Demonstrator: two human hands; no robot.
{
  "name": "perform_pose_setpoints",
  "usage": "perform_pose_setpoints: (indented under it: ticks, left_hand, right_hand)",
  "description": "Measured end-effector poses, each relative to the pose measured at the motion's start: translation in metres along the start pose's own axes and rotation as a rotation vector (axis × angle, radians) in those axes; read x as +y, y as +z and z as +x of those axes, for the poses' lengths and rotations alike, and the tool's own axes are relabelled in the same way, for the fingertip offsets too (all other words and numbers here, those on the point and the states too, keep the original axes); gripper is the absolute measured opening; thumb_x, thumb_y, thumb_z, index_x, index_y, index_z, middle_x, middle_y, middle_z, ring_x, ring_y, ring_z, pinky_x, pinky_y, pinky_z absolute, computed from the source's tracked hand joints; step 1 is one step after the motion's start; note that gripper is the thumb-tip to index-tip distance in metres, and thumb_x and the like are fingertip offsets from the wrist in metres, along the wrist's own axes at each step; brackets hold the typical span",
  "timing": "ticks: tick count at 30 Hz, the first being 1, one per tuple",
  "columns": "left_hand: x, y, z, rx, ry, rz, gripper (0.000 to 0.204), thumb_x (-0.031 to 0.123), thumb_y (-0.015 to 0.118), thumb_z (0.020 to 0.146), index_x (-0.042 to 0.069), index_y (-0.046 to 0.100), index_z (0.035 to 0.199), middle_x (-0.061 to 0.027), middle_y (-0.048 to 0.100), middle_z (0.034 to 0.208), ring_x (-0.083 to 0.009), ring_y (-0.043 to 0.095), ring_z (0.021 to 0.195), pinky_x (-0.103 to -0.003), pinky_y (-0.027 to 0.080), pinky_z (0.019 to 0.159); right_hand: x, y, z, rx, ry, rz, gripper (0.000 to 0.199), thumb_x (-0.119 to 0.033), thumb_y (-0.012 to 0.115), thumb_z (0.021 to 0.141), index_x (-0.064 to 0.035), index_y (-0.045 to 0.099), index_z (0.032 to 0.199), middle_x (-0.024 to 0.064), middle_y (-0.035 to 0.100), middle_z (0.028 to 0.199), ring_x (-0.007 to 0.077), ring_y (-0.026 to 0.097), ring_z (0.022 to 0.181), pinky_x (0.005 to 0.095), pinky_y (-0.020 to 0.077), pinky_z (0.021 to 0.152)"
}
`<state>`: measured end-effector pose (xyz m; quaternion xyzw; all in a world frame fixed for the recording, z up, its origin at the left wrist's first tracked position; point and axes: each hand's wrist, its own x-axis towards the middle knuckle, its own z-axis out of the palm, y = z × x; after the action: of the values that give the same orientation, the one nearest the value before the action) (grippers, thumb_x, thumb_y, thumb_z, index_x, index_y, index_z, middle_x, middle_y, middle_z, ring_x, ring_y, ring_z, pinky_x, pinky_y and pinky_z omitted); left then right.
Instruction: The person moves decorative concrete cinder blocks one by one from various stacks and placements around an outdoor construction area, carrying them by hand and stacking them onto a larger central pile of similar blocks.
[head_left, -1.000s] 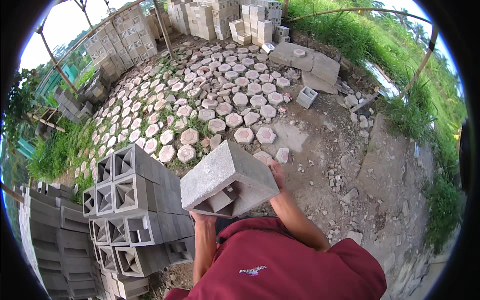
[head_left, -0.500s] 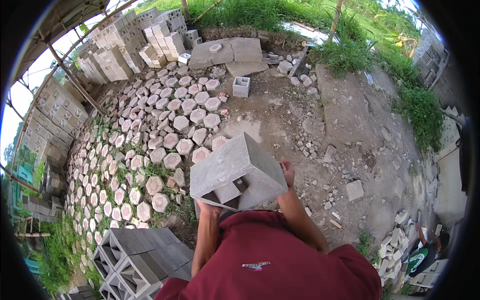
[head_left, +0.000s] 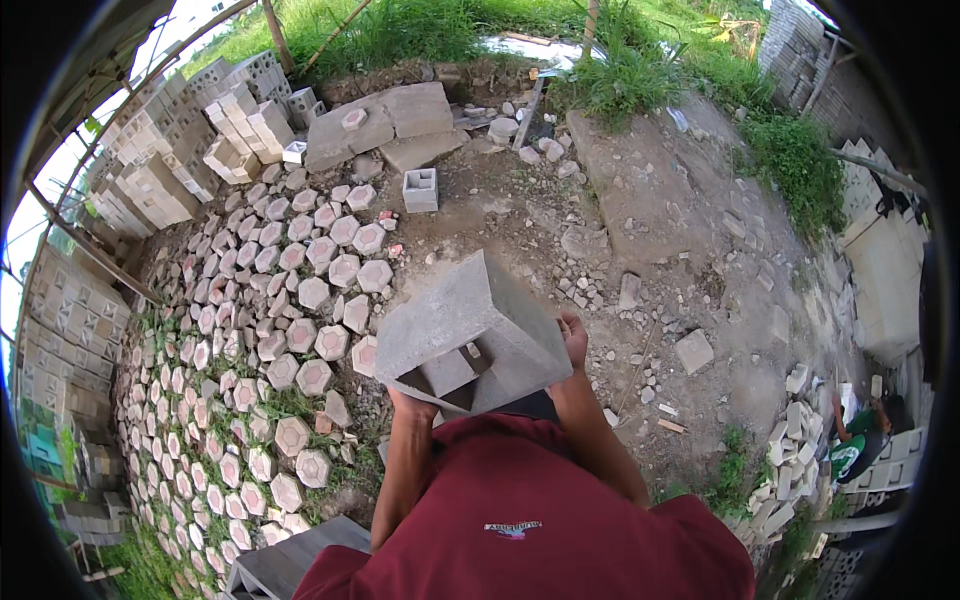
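Observation:
A grey concrete ventilation block (head_left: 440,325) with angled inner walls is held up in front of my chest. My left hand (head_left: 410,403) is under its near left corner, fingers mostly hidden beneath it. At the right side, my right hand (head_left: 573,343) presses against the block's face, with fingers curled at the edge. The block sits tilted, its openings turned partly toward me. Beyond it on the dirt stands a smaller square block (head_left: 421,192) with an open top.
Hexagonal pavers (head_left: 314,377) cover the left ground. Grey blocks (head_left: 290,560) are stacked at my lower left, with pale block stacks (head_left: 160,190) farther back. Broken slabs (head_left: 390,118) lie ahead. At the right, a person (head_left: 862,440) is beside a pile of pale blocks (head_left: 787,470).
My view has turned rightward, so the surroundings sit farther left in the picture. The ventilation block remains in both hands, with its openings a little more visible.

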<state>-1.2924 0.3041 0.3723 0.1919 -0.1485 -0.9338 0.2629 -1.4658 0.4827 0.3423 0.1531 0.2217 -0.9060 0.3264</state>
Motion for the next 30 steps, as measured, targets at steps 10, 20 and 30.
perform_pose_setpoints:
  ticks: [10, 20, 30]
  left_hand:
    - [-0.071, 0.056, 0.16, -0.102, 0.091, 0.015, 0.055, 0.049, 0.037, 0.09, 0.011, 0.046, 0.129, -0.01, 0.053, 0.126, -0.0312, 0.052, 0.114, -0.047, 0.044, 0.095]
    - [-0.17, 0.11, 0.295, -0.155, 0.109, -0.101, 0.054, 0.053, 0.042, 0.089, 0.011, 0.051, 0.122, -0.0097, 0.057, 0.12, -0.0311, 0.055, 0.109, -0.047, 0.046, 0.092]
    - [-0.186, 0.124, 0.419, -0.088, 0.114, -0.084, 0.062, 0.055, 0.044, 0.086, 0.008, 0.048, 0.126, -0.0133, 0.054, 0.124, -0.0354, 0.053, 0.111, -0.052, 0.045, 0.093]
  right_hand:
    - [-0.109, 0.061, 0.145, -0.108, 0.03, -0.087, 0.028, -0.03, 0.047, 0.083, -0.0063, 0.059, 0.073, 0.012, 0.065, 0.077, 0.0272, 0.063, 0.071, 0.0404, 0.0519, 0.072]
    - [-0.233, 0.098, 0.277, -0.098, 0.036, -0.272, 0.029, -0.029, 0.049, 0.081, -0.0048, 0.058, 0.069, 0.0126, 0.064, 0.072, 0.0262, 0.063, 0.065, 0.0394, 0.0526, 0.067]
    - [-0.261, 0.134, 0.398, -0.055, 0.027, -0.249, 0.028, -0.03, 0.051, 0.083, -0.0054, 0.059, 0.072, 0.0087, 0.062, 0.069, 0.0228, 0.06, 0.06, 0.0357, 0.05, 0.062]
